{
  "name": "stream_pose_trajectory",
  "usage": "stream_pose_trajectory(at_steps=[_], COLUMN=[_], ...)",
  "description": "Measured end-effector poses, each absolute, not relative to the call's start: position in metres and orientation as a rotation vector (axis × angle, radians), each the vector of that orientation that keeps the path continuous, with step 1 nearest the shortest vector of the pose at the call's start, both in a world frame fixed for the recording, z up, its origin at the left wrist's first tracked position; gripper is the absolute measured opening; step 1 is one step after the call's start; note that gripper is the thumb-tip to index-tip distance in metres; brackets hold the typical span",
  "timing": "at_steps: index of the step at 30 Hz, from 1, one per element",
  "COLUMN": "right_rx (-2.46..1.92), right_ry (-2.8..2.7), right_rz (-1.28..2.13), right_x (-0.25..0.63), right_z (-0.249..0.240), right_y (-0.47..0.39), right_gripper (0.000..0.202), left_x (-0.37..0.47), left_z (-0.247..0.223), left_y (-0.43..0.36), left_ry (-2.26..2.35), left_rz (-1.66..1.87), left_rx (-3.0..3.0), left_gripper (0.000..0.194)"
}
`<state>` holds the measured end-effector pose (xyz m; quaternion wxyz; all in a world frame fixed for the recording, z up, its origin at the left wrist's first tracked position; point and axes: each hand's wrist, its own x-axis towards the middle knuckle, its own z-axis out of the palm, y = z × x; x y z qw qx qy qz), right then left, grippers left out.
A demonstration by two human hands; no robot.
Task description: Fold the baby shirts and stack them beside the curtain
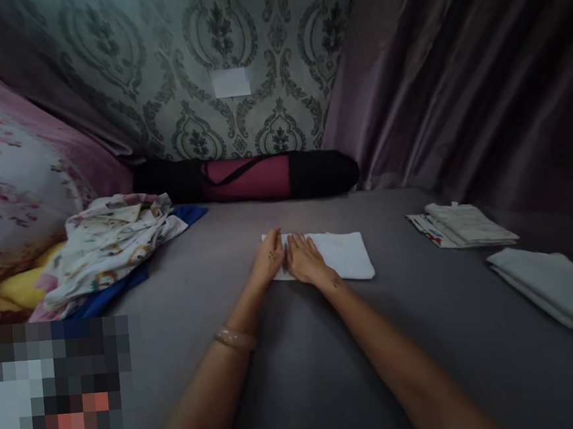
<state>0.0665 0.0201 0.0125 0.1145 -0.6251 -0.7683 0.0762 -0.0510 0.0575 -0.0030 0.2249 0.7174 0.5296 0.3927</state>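
A grey surface (287,353) spreads beneath the white cloth (348,256), below patterned wallpaper (239,122).

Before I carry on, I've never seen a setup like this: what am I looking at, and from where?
There is no machine here: these are a person's two bare hands, seen by a camera on that person's head, looking forward and down. On the grey surface, the right hand lies palm down on a folded white cloth. The left hand is at the cloth's left end; whether it grips is hard to tell. To the left lies a heap of clothes; to the right, two folded stacks. A long black-and-pink bag lies by the wall. The lower left corner is pixelated.
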Motion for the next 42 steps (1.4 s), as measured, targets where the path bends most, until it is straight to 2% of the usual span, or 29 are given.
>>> stream_pose_trajectory(at_steps=[5,8,13,20,31,42], right_rx=[-1.867,-1.938,-1.919,-1.892,-2.001,-2.161], right_ry=[-2.346,-2.239,-2.239,-2.180,-2.106,-1.997], right_rz=[0.184,0.192,0.279,0.206,0.211,0.198], right_x=[0.098,0.110,0.119,0.120,0.141,0.155], right_z=[0.011,0.011,0.006,0.002,-0.007,-0.005], right_y=[0.014,0.014,0.011,0.006,0.008,0.006], right_gripper=[0.066,0.061,0.060,0.058,0.060,0.063], left_x=[-0.019,-0.012,-0.013,-0.015,-0.022,-0.049], left_z=[-0.008,-0.008,-0.013,-0.012,-0.016,-0.020], left_y=[0.044,0.043,0.044,0.040,0.042,0.048], left_ry=[1.222,1.267,1.318,1.510,1.884,1.987], left_rz=[0.945,0.873,0.540,0.301,0.188,0.286], left_rx=[2.247,2.368,2.614,2.623,2.441,2.284], left_gripper=[0.044,0.047,0.046,0.051,0.074,0.077])
